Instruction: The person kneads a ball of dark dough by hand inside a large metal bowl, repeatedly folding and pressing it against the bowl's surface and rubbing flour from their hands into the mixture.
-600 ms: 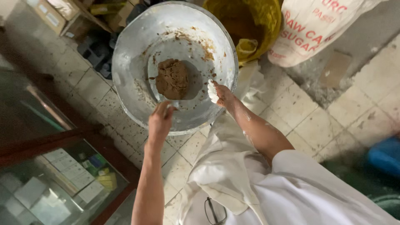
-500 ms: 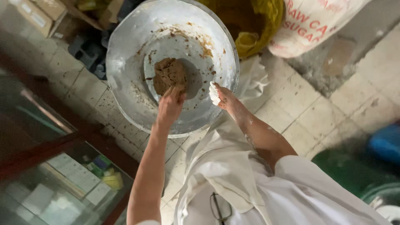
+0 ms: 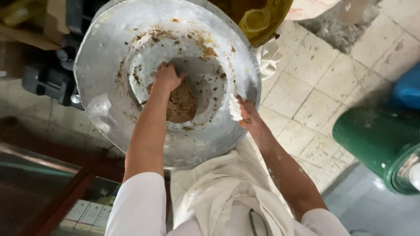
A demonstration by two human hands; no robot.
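Observation:
A large grey metal bowl (image 3: pixel 109 109) stands in front of me, smeared inside with brown bits. A lump of brown dough (image 3: pixel 183 105) lies at its bottom. My left hand (image 3: pixel 166 78) reaches down into the bowl and presses on the far side of the dough, fingers curled against it. My right hand (image 3: pixel 247 114) rests on the bowl's right rim and holds a small white scraper-like piece (image 3: pixel 235 109). A white apron (image 3: pixel 218 192) hangs below my arms.
A yellow bag-lined container (image 3: pixel 262 17) sits behind the bowl. A green drum (image 3: pixel 376 140) and a blue object (image 3: pixel 409 87) lie at the right on the tiled floor (image 3: pixel 315 83). A dark wooden glass-topped cabinet (image 3: pixel 52 183) stands at the lower left.
My left hand has gone from the bowl's near rim down into the bowl onto the dough. The view has drawn closer to the bowl. My right hand stays at the right rim.

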